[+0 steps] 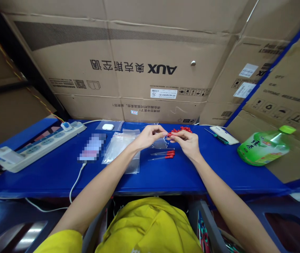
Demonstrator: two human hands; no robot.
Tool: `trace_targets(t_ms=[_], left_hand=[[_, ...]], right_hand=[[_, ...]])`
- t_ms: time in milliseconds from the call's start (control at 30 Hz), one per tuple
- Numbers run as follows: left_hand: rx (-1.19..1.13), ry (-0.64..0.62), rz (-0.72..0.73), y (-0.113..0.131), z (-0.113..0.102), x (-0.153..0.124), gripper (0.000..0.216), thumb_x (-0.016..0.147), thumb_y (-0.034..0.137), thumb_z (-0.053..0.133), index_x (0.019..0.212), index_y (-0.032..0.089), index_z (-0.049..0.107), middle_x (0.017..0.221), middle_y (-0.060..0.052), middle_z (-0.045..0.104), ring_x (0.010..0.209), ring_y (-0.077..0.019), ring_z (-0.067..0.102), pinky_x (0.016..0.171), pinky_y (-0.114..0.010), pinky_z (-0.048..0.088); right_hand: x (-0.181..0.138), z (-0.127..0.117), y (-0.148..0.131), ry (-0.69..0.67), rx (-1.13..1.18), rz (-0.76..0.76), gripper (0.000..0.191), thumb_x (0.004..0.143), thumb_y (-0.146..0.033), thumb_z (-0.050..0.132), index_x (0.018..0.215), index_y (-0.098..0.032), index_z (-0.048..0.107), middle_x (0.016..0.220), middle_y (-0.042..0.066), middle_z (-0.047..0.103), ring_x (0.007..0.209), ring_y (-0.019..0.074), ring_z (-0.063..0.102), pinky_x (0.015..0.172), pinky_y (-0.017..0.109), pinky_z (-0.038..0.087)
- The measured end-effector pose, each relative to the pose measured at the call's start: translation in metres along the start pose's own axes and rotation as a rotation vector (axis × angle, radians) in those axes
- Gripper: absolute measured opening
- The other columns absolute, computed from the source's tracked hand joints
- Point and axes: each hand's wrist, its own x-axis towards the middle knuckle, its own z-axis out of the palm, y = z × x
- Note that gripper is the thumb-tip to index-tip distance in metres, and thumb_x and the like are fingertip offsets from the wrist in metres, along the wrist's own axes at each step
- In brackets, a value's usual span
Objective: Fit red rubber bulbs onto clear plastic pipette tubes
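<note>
My left hand (150, 137) is closed in a pinch, its fingertips meeting those of my right hand; anything thin inside it is hidden. Between the fingertips of my right hand (188, 142) shows a red rubber dropper bulb (169, 134). Below the hands, several glass droppers (163, 155) with red bulbs lie side by side on the blue table (192, 177). A row of clear glass tubes (160, 143) without bulbs lies just behind them, partly covered by my left hand. Behind my right hand is a pile of loose red bulbs (185, 129).
Clear plastic bags (122, 149) lie left of the droppers, beside a charging phone (92, 147) and a white earphone case (108, 127). A power strip (44, 144) runs along the left. At right are a green-handled screwdriver (221, 139), a white object (225, 135) and a tilted green jug (264, 147). Cardboard (128, 45) walls the back.
</note>
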Motion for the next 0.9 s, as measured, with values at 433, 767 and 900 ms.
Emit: trace_targets(t_ms=[433, 767, 900], left_hand=[[0.19, 0.033, 0.009, 0.001, 0.009, -0.003, 0.028, 0.099, 0.042, 0.06, 0.091, 0.015, 0.066, 0.072, -0.001, 0.065, 0.062, -0.0115, 0.054, 0.061, -0.024, 0.039], [0.706, -0.233, 0.001, -0.018, -0.014, -0.006, 0.013, 0.096, 0.028, 0.061, 0.094, 0.019, 0.07, 0.08, -0.003, 0.076, 0.068, -0.0166, 0.065, 0.063, -0.026, 0.038], [0.71, -0.275, -0.008, -0.025, -0.014, -0.007, 0.01, 0.09, 0.027, 0.068, 0.086, 0.019, 0.073, 0.078, -0.003, 0.074, 0.067, -0.0164, 0.063, 0.062, -0.026, 0.037]], right_hand=[[-0.001, -0.003, 0.009, 0.091, -0.227, -0.144, 0.027, 0.083, -0.049, 0.08, 0.09, -0.023, 0.08, 0.085, 0.005, 0.081, 0.076, 0.0261, 0.079, 0.078, 0.042, 0.067], [0.013, -0.025, 0.009, -0.379, -0.626, 0.003, 0.025, 0.089, -0.046, 0.074, 0.095, -0.023, 0.081, 0.092, 0.004, 0.081, 0.08, 0.0213, 0.072, 0.076, 0.033, 0.054], [0.015, -0.04, 0.012, -0.499, -0.723, 0.064, 0.019, 0.09, -0.037, 0.07, 0.093, -0.022, 0.081, 0.086, 0.003, 0.08, 0.069, 0.0176, 0.067, 0.066, 0.029, 0.048]])
